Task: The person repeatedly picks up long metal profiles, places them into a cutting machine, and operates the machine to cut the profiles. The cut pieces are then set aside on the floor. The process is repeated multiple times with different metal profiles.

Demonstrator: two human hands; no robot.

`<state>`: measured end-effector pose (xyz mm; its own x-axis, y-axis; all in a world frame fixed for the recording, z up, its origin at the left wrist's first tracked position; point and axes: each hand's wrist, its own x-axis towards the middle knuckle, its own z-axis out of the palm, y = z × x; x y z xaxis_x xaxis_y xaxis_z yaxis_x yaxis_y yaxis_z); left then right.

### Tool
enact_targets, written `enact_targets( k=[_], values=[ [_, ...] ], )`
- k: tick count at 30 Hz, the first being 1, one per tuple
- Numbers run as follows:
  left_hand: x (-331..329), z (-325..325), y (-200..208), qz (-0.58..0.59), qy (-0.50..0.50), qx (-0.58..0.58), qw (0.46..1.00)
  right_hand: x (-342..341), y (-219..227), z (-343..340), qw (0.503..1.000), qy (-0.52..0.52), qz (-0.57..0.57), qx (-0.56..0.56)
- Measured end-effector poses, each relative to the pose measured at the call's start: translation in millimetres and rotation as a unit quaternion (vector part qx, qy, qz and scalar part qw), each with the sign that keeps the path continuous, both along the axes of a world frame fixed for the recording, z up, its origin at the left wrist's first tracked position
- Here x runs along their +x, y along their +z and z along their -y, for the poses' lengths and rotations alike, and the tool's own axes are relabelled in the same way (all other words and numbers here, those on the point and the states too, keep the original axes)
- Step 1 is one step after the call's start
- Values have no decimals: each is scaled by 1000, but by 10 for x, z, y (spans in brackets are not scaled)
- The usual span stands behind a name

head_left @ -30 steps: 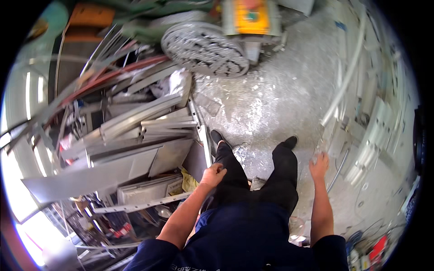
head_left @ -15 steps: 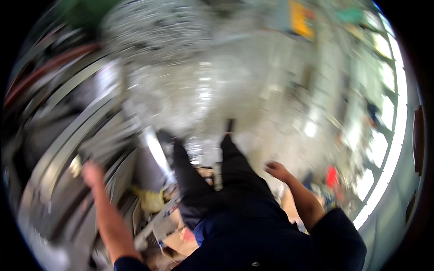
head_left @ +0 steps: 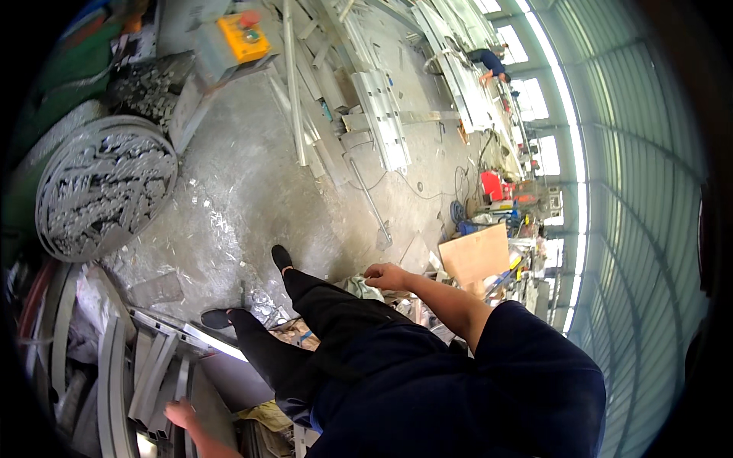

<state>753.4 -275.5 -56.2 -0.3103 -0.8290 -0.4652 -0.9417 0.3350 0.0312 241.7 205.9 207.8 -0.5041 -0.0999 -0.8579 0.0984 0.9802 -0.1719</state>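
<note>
My left hand [head_left: 181, 413] is low at the left, over a stack of grey metal profiles [head_left: 114, 382]. Its fingers look curled; whether anything is in them is too small to make out, and contact with the profiles cannot be told. In front of my right thigh hangs my right hand [head_left: 387, 276], fingers loosely closed, with nothing visible in it. Behind that hand, a pale crumpled cloth or bag [head_left: 359, 288] lies lower down, apart from it as far as I can see.
A round container of metal shavings [head_left: 107, 191] stands at the left. A yellow box with a red button [head_left: 244, 37] is at the back. Long metal profiles [head_left: 382, 122], a thin rod [head_left: 370, 202] and a brown board [head_left: 475, 256] lie ahead and right. Another person [head_left: 489, 62] bends far off.
My view has swung to the right and sharpened. The shavings container and yellow box now appear farther left. My left hand sits lower in view; my right hand appears farther left. My feet have shifted.
</note>
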Motion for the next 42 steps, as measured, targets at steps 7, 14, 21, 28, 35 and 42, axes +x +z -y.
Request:
enact_targets(
  k=[7, 14, 21, 28, 35, 42],
  values=[
    [-768, -404, 1034, -141, 136, 1, 981, -17, -371, -575, 995, 42, -41, -82],
    [-2461, -1167, 2902, -388, 210, 251, 862, -436, -770, 50, 966, -12, -103, -238],
    [-3734, -2234, 3819, -402, -17, 268, 876, -1153, 183, 1239, 643, -506, 244, -521],
    [-4371, -2509, 4159, -346, -248, 55, 903, -1638, 921, 2093, 582, -448, 360, -575],
    [-4235, -1774, 3818, -496, 42, -1, 867, -1151, 1185, 3694, 735, -177, 272, -595],
    [-4572, 115, 3844, -499, 4, -191, 845, -1018, 1131, 5612, 774, -117, 261, -565]
  ],
)
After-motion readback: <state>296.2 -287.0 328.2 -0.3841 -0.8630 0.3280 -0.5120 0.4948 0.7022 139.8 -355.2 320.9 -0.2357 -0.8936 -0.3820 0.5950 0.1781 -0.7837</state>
